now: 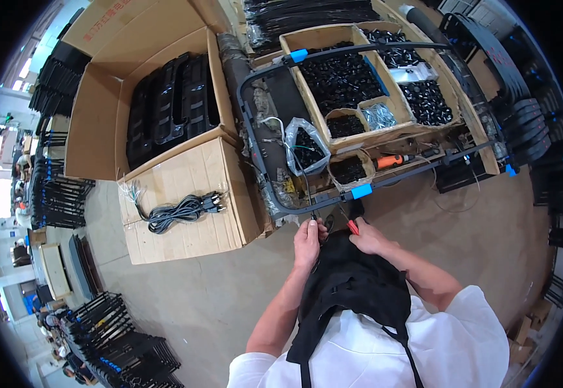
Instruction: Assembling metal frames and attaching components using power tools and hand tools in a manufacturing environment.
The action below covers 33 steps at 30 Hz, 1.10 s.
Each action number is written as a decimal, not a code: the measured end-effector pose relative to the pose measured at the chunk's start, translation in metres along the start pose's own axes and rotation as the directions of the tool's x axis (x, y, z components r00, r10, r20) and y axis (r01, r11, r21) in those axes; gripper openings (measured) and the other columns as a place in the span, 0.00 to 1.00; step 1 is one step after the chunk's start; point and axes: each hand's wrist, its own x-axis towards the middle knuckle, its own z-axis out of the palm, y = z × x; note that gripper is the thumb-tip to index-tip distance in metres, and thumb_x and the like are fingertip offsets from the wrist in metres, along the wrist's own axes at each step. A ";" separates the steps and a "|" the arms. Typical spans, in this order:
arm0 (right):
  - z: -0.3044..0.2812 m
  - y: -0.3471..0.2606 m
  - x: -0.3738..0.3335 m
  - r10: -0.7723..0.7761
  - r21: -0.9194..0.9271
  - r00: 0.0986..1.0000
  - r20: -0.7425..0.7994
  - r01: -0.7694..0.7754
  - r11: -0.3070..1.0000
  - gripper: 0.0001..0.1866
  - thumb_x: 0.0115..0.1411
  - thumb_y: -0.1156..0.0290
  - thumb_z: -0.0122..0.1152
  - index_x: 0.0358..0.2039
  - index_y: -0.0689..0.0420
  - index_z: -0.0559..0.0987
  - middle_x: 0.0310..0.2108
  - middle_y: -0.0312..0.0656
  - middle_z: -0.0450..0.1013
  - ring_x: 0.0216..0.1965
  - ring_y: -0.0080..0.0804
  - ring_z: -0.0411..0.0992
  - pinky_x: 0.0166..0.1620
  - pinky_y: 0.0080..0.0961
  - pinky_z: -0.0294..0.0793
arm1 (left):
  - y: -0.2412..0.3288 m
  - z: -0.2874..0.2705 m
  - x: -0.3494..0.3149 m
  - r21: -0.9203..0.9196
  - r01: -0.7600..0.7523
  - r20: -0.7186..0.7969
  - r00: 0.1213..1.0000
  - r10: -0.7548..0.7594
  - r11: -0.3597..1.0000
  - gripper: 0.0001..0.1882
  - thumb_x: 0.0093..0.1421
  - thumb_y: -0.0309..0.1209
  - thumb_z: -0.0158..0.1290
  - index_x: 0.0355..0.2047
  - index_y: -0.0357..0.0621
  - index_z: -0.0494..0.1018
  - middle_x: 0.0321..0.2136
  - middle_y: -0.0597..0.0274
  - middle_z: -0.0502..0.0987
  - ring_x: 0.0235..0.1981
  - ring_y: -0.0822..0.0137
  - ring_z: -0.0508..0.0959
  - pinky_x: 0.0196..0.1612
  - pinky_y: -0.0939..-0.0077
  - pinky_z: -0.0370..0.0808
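Observation:
My left hand is closed, its thumb and fingers pinching the end of a thin black cable. That cable runs down over the near corner of a black tubular metal frame lying across the bench. Just to the right, my right hand is wrapped round a red-handled tool. Its thin metal end points up toward the frame, and I cannot make out its exact kind. Blue pieces are wrapped on the frame's bars. A black apron hangs below my hands.
Wooden bins of small black parts and silver screws sit inside the frame, beside an orange-handled screwdriver. At left stands an open carton of black plastic parts; a coiled power cord lies on its flap. Stacked black frames line the floor.

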 end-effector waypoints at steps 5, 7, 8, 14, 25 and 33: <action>0.001 -0.002 -0.019 -0.224 0.028 0.975 0.008 0.224 0.974 0.38 0.64 0.71 0.53 0.73 0.65 0.56 0.60 0.64 0.71 0.62 0.60 0.71 0.64 0.49 0.69 | -0.004 -0.001 0.010 0.047 -0.012 -0.014 1.000 0.012 0.999 0.19 0.79 0.39 0.45 0.49 0.33 0.76 0.34 0.62 0.80 0.33 0.71 0.79 0.40 0.74 0.78; 0.006 -0.007 -0.013 -0.275 0.004 0.961 0.009 0.275 0.961 0.43 0.62 0.73 0.54 0.76 0.62 0.51 0.67 0.65 0.64 0.70 0.59 0.63 0.71 0.46 0.63 | -0.005 0.001 0.010 0.022 -0.028 -0.037 0.999 0.029 0.999 0.19 0.80 0.38 0.43 0.48 0.35 0.77 0.34 0.63 0.81 0.33 0.73 0.79 0.40 0.74 0.78; 0.004 -0.011 -0.014 -0.282 0.009 0.959 0.007 0.282 0.959 0.43 0.62 0.73 0.54 0.76 0.62 0.51 0.67 0.65 0.64 0.70 0.59 0.63 0.71 0.46 0.63 | -0.004 0.005 0.009 0.030 -0.032 -0.040 0.999 0.034 0.999 0.19 0.80 0.38 0.43 0.48 0.35 0.77 0.34 0.63 0.81 0.33 0.73 0.79 0.40 0.74 0.78; 0.006 -0.023 -0.016 -0.324 -0.010 0.944 0.063 0.326 0.945 0.44 0.61 0.75 0.54 0.76 0.63 0.49 0.66 0.68 0.63 0.68 0.64 0.64 0.71 0.48 0.63 | 0.002 0.013 0.003 0.121 -0.072 -0.086 0.993 0.083 0.990 0.17 0.79 0.36 0.43 0.46 0.35 0.77 0.33 0.62 0.81 0.33 0.73 0.79 0.38 0.74 0.77; 0.006 -0.036 -0.026 -0.396 -0.105 0.917 0.045 0.399 0.911 0.46 0.60 0.75 0.56 0.76 0.66 0.49 0.60 0.70 0.66 0.62 0.67 0.68 0.65 0.54 0.69 | 0.015 0.020 -0.002 0.572 -0.161 -0.141 0.947 0.290 0.804 0.20 0.78 0.38 0.42 0.36 0.34 0.76 0.27 0.56 0.80 0.30 0.66 0.79 0.38 0.63 0.76; 0.007 -0.052 -0.054 -0.345 -0.264 0.937 -0.050 0.321 0.910 0.49 0.57 0.70 0.61 0.77 0.59 0.51 0.59 0.66 0.67 0.60 0.63 0.70 0.63 0.52 0.70 | 0.001 0.004 0.006 0.624 -0.226 -0.064 0.940 0.337 0.748 0.19 0.78 0.37 0.42 0.40 0.33 0.76 0.29 0.47 0.80 0.31 0.55 0.79 0.40 0.59 0.75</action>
